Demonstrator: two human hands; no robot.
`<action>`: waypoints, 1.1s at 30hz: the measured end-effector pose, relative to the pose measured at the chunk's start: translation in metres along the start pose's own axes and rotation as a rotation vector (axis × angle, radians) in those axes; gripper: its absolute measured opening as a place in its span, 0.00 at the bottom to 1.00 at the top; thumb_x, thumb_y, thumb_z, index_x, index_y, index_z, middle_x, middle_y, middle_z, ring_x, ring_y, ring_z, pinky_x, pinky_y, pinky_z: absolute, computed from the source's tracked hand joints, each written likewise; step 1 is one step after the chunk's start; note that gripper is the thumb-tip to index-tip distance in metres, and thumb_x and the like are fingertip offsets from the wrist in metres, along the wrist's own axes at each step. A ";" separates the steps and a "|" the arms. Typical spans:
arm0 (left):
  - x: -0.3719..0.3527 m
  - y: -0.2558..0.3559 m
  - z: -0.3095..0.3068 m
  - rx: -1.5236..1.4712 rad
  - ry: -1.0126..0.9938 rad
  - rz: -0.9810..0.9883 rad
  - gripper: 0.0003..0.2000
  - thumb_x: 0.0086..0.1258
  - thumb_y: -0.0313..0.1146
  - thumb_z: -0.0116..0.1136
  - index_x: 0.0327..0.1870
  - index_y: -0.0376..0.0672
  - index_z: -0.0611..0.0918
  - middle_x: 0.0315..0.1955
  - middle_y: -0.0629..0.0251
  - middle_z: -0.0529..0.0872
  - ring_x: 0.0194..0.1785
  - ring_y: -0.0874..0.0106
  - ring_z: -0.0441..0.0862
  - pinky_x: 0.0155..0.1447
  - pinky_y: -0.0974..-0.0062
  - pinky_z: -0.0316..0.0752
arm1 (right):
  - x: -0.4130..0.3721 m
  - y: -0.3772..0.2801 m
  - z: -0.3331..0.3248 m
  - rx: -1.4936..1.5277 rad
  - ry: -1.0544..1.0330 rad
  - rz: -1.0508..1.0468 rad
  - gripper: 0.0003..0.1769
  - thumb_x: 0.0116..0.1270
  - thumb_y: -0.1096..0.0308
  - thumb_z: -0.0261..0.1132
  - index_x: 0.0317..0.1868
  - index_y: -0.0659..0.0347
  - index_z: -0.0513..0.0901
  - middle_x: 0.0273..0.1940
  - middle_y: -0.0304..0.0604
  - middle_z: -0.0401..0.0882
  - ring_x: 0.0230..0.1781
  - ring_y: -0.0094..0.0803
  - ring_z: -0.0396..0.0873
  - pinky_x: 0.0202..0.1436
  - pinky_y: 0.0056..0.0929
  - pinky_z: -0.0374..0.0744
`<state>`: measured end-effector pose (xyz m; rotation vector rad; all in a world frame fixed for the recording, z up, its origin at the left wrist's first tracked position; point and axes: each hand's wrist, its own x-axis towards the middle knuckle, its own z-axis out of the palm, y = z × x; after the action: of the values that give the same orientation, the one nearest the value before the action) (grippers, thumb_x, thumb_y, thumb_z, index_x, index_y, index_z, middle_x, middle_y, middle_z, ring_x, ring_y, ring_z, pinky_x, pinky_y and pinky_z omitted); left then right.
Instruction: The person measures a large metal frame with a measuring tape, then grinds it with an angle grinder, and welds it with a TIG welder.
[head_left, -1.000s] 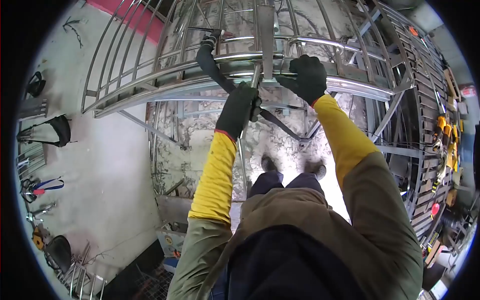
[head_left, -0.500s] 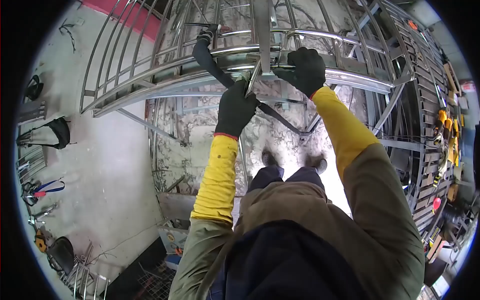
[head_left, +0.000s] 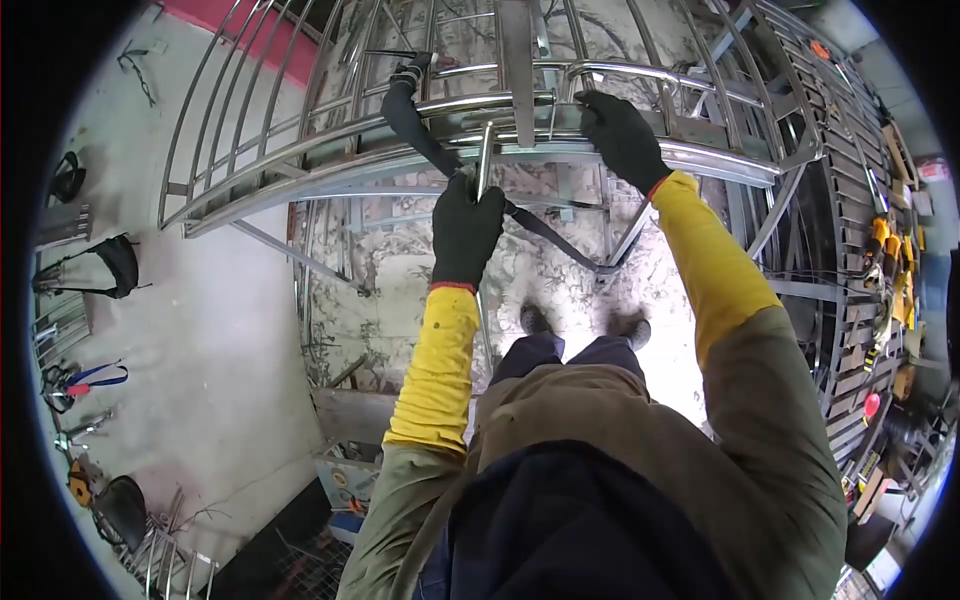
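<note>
My left hand (head_left: pixel 468 230), in a dark glove, is closed around a shiny metal tube (head_left: pixel 486 160) that points up toward the metal frame (head_left: pixel 690 155). The tube's lower part shows below the fist. My right hand (head_left: pixel 622 140), also gloved, is at the frame's upper rail, right of a flat upright bar (head_left: pixel 519 75); its fingers are bent, and whether they grip anything is hidden. A welding torch (head_left: pixel 405 85) with a dark sleeved cable lies over the frame's rails to the left, and its cable passes behind my left hand.
Below the frame stand my shoes (head_left: pixel 535 320) on a stained floor. Slatted metal racks (head_left: pixel 850 220) with yellow-handled tools (head_left: pixel 880 235) are at the right. At the left, a black welding mask (head_left: pixel 122 265) and clamps (head_left: pixel 90 425) lie on the pale floor. A box (head_left: pixel 345 478) sits lower left.
My left hand has moved slightly down with the tube, whose top now stands apart from the upright bar. My right hand has shifted a little right, away from the bar.
</note>
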<state>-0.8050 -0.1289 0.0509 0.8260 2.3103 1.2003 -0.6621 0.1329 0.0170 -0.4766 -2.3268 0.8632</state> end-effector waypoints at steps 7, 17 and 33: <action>-0.055 -0.013 0.008 -0.981 -0.178 -0.282 0.12 0.81 0.38 0.62 0.56 0.40 0.81 0.27 0.68 0.79 0.20 0.77 0.76 0.22 0.76 0.71 | 0.003 0.011 0.001 -0.182 -0.021 -0.050 0.17 0.75 0.65 0.64 0.62 0.55 0.85 0.52 0.52 0.87 0.54 0.50 0.85 0.59 0.43 0.83; -0.081 -0.005 0.080 -1.337 -0.129 -0.451 0.20 0.86 0.54 0.51 0.51 0.45 0.81 0.23 0.75 0.74 0.18 0.81 0.65 0.21 0.77 0.61 | 0.058 0.026 0.011 -0.369 -0.397 -0.232 0.15 0.73 0.69 0.61 0.55 0.62 0.86 0.53 0.59 0.87 0.54 0.54 0.85 0.61 0.43 0.83; -0.068 0.019 0.159 -1.194 0.286 -0.269 0.15 0.87 0.45 0.50 0.49 0.42 0.82 0.19 0.75 0.72 0.16 0.83 0.65 0.20 0.79 0.58 | 0.040 0.015 0.015 0.358 -0.317 0.006 0.07 0.73 0.71 0.62 0.45 0.63 0.85 0.34 0.39 0.84 0.33 0.26 0.80 0.40 0.32 0.79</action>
<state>-0.6545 -0.0718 -0.0143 -0.0967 1.3293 2.2174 -0.7000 0.1575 0.0147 -0.2047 -2.3700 1.4104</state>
